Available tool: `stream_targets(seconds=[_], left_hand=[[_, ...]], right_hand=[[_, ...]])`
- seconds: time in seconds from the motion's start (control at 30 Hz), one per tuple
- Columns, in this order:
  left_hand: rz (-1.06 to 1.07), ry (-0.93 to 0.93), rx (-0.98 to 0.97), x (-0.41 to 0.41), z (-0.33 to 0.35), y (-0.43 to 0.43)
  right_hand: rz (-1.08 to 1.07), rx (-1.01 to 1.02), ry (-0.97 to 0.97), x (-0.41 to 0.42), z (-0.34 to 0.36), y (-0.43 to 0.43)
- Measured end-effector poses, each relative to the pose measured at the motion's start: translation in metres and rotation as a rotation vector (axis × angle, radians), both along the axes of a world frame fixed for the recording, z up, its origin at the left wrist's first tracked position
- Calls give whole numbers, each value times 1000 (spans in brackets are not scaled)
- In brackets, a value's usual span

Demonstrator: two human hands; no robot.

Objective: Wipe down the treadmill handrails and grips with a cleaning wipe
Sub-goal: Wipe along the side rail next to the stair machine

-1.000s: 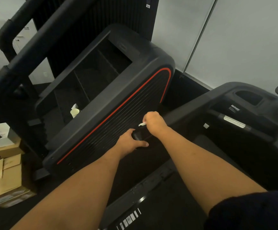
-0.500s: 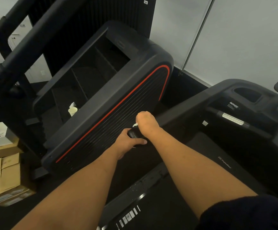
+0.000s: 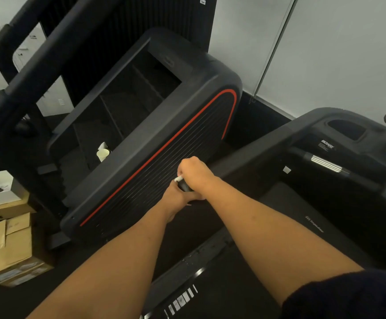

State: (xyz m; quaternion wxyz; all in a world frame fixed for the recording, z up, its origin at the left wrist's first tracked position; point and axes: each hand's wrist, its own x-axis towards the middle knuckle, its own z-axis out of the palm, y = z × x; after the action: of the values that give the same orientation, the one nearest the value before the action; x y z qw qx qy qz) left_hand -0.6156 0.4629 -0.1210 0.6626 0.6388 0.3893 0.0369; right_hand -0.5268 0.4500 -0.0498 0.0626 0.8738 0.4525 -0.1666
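Right hand (image 3: 196,173) slides back along the black treadmill handrail (image 3: 256,148), fingers clenched on a white cleaning wipe (image 3: 178,179), left hand (image 3: 178,197) gripping its end.

Dim, soft light; black machinery loses detail, walls brighter, wide-angle bending at edges.

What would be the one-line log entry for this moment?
phase: wiping | right hand: holds wipe on handrail | left hand: grips handrail end
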Motion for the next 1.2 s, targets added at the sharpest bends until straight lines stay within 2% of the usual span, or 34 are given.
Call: stream_targets(seconds=[0.1,0.27,0.4,0.57,0.77,1.13,1.2], left_hand=[[-5,-5,-32,-1,0,3],[-40,31,104,4,-4,5],[-52,51,34,2,0,8],[-76,141,117,8,8,11],[-115,206,48,11,10,17],[-288,215,56,17,18,28],[-301,214,65,18,16,28]], right_hand=[[-41,61,-31,12,5,-6],[90,59,-78,-12,-2,-4],[-49,126,-39,6,5,-8],[-45,176,4,-8,1,-13],[-150,212,19,5,8,-13],[-154,255,-52,17,5,-19],[-91,197,-57,10,1,-16]])
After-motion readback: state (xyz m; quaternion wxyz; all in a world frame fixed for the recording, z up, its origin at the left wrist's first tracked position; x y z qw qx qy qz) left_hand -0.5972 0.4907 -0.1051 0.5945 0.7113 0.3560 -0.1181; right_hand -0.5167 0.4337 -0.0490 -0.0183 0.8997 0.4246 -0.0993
